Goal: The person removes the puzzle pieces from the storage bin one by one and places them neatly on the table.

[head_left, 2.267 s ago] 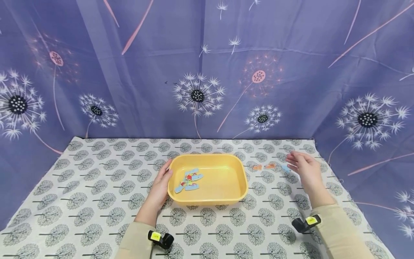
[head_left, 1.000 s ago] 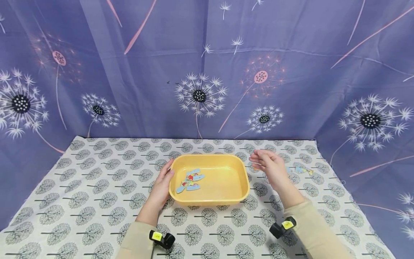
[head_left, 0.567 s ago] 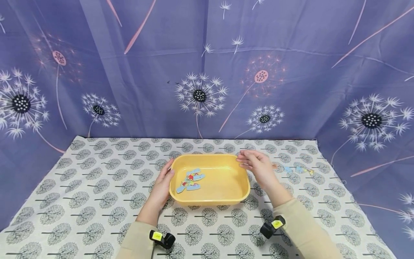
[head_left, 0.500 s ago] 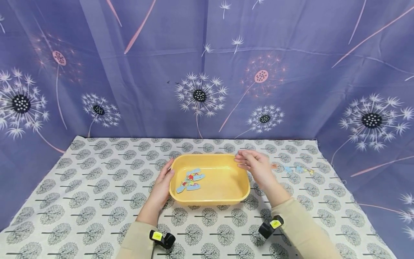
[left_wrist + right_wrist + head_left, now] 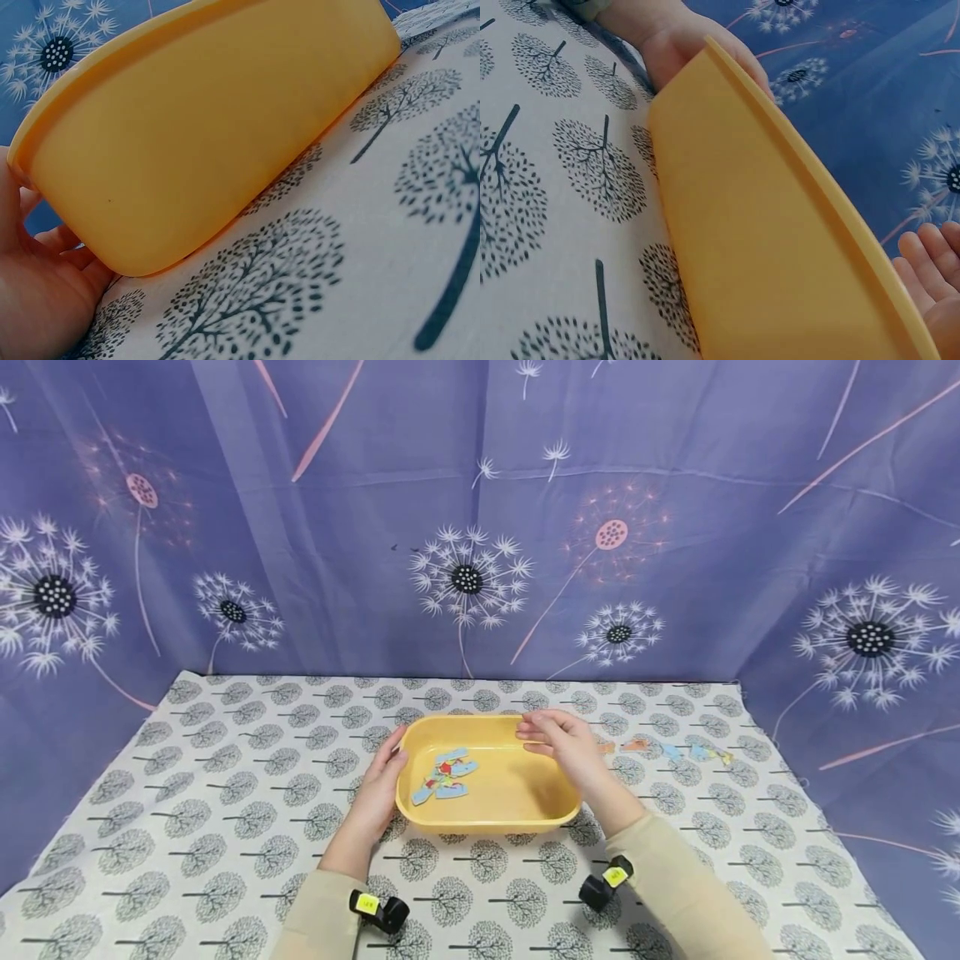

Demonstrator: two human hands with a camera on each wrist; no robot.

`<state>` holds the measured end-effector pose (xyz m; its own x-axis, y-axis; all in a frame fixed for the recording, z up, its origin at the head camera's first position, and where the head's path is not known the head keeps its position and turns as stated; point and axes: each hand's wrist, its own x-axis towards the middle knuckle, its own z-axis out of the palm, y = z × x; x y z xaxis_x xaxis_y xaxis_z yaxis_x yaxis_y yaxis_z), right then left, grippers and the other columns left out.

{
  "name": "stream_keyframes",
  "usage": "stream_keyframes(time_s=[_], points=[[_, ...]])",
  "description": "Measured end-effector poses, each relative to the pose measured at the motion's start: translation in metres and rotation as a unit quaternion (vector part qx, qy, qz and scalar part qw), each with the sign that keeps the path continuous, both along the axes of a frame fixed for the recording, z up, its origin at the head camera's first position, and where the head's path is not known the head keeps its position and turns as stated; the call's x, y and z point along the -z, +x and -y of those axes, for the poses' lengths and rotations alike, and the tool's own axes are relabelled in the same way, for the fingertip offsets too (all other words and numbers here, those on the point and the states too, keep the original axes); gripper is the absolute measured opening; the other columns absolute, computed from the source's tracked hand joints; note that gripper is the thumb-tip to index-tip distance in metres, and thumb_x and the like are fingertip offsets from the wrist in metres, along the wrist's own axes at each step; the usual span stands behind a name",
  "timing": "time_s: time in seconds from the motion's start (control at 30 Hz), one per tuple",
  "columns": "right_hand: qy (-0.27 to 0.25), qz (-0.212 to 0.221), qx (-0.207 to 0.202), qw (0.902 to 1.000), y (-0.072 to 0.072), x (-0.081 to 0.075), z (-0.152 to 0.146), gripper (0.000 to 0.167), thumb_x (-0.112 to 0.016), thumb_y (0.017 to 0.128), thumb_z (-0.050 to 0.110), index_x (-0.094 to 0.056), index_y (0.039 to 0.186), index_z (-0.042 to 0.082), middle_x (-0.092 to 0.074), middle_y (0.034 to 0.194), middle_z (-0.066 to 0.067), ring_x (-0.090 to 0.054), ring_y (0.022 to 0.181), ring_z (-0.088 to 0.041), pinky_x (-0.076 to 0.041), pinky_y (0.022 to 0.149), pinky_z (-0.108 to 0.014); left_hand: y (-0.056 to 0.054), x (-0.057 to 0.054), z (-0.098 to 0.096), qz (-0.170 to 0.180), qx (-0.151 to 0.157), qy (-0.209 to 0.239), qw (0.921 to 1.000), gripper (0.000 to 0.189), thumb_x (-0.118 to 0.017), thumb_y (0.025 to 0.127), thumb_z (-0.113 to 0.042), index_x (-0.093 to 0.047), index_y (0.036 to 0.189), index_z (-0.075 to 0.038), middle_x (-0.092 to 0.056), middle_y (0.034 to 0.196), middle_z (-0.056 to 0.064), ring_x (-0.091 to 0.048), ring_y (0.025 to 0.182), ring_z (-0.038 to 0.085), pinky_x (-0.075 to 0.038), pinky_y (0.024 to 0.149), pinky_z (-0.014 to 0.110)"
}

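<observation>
My left hand (image 5: 378,789) grips the left end of a yellow plastic tub (image 5: 487,823), thumb at the rim and the other fingers around the outside. Inside the tub, towards its left, several flat light-blue puzzle-like pieces (image 5: 447,781) with red and yellow print overlap in a heap. Over the tub's right half hovers my right hand (image 5: 566,747), its fingers loosely extended and nothing visible between them. In the right wrist view, the fingertips (image 5: 922,251) show just beyond the rim. A row of similar small pieces lies right of the tub, among them orange ones (image 5: 636,744) and blue ones (image 5: 670,751).
The table is covered with a white cloth (image 5: 247,827) printed with dark trees. A purple dandelion curtain (image 5: 337,568) hangs behind and at both sides. A black wrist camera (image 5: 378,910) is strapped to each sleeve.
My right hand has moved left from the row of pieces to above the tub, uncovering the row's right-hand pieces. The left hand, tub and heap inside stay as they were.
</observation>
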<state>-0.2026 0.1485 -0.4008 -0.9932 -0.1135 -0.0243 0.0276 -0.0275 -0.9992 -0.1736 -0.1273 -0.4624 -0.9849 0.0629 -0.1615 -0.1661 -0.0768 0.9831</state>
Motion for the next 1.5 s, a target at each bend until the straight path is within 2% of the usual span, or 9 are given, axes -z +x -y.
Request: stream_keyframes(time_s=[0.17,0.47,0.63,0.73,0.83,0.97,1.23,1.37,1.5], points=[[0.030,0.003,-0.021,0.9993,-0.002,0.004,0.013,0.038,-0.051,0.097,0.018,-0.054,0.121,-0.011,-0.062,0.114,-0.028,-0.069,0.090,-0.014,-0.058,0.085,-0.034,0.001,-0.001,0.000,0.000,0.000,-0.001,1.0000,0.049,-0.038,0.101,-0.029,-0.025,0.149,-0.031,-0.032,0.150,0.010,-0.044,0.131,0.030,-0.044,0.106,0.039],[0.078,0.004,-0.038,0.9962,-0.002,0.007,0.035,0.032,-0.056,0.094,0.020,-0.061,0.115,-0.004,-0.067,0.110,-0.021,-0.068,0.095,-0.022,-0.058,0.084,-0.034,0.000,0.000,0.000,0.001,0.002,0.001,1.0000,0.049,-0.038,0.102,-0.029,-0.025,0.149,-0.031,-0.031,0.151,0.010,-0.044,0.131,0.030,-0.043,0.106,0.040],[0.129,-0.024,-0.074,0.9886,-0.003,0.005,0.045,0.030,-0.054,0.095,0.016,-0.060,0.116,-0.005,-0.066,0.111,-0.022,-0.066,0.100,-0.027,-0.058,0.084,-0.033,0.000,0.000,0.000,-0.003,0.002,0.002,1.0000,0.049,-0.038,0.101,-0.029,-0.025,0.149,-0.030,-0.033,0.150,0.010,-0.044,0.131,0.030,-0.043,0.106,0.040],[0.175,-0.051,-0.093,0.9788,-0.005,0.007,0.050,0.029,-0.055,0.094,0.014,-0.061,0.115,-0.005,-0.067,0.109,-0.021,-0.066,0.098,-0.028,-0.058,0.082,-0.030,0.000,0.000,0.000,-0.006,0.001,0.004,1.0000,0.050,-0.039,0.101,-0.029,-0.025,0.149,-0.029,-0.033,0.149,0.010,-0.044,0.131,0.030,-0.043,0.106,0.040],[0.228,-0.089,-0.106,0.9638,-0.006,0.012,0.053,0.027,-0.058,0.092,0.014,-0.063,0.112,-0.004,-0.068,0.103,-0.017,-0.066,0.092,-0.025,-0.057,0.078,-0.027,0.000,0.001,0.000,-0.003,0.000,0.005,1.0000,0.049,-0.039,0.101,-0.028,-0.026,0.149,-0.030,-0.033,0.150,0.010,-0.044,0.131,0.030,-0.043,0.106,0.039],[0.301,-0.130,-0.123,0.9366,-0.006,0.021,0.054,0.025,-0.063,0.089,0.014,-0.066,0.108,-0.002,-0.069,0.098,-0.011,-0.064,0.088,-0.020,-0.056,0.080,-0.028,-0.001,0.002,-0.001,-0.003,-0.001,0.002,1.0000,0.049,-0.039,0.101,-0.027,-0.027,0.149,-0.029,-0.032,0.151,0.008,-0.042,0.133,0.029,-0.041,0.108,0.039],[0.398,-0.159,-0.169,0.8877,-0.007,0.027,0.056,0.030,-0.068,0.085,0.016,-0.065,0.110,0.000,-0.068,0.105,-0.011,-0.063,0.097,-0.022,-0.054,0.090,-0.036,-0.001,0.000,-0.001,-0.011,0.001,-0.002,0.9999,0.049,-0.039,0.101,-0.028,-0.026,0.149,-0.028,-0.031,0.151,0.011,-0.041,0.133,0.031,-0.041,0.108,0.040],[0.447,-0.177,-0.185,0.8569,-0.006,0.029,0.058,0.032,-0.069,0.084,0.016,-0.065,0.112,0.001,-0.067,0.106,-0.010,-0.062,0.098,-0.023,-0.052,0.093,-0.038,-0.001,0.000,0.000,-0.009,0.001,-0.005,1.0000,0.050,-0.039,0.101,-0.028,-0.026,0.149,-0.028,-0.031,0.151,0.011,-0.042,0.133,0.031,-0.042,0.107,0.040],[0.502,-0.204,-0.198,0.8169,-0.005,0.031,0.059,0.035,-0.069,0.085,0.022,-0.066,0.116,0.005,-0.065,0.112,-0.010,-0.059,0.104,-0.025,-0.049,0.097,-0.039,-0.002,0.001,0.000,-0.009,-0.001,-0.008,0.9999,0.050,-0.039,0.101,-0.029,-0.026,0.149,-0.028,-0.030,0.152,0.012,-0.042,0.133,0.032,-0.042,0.107,0.040]])
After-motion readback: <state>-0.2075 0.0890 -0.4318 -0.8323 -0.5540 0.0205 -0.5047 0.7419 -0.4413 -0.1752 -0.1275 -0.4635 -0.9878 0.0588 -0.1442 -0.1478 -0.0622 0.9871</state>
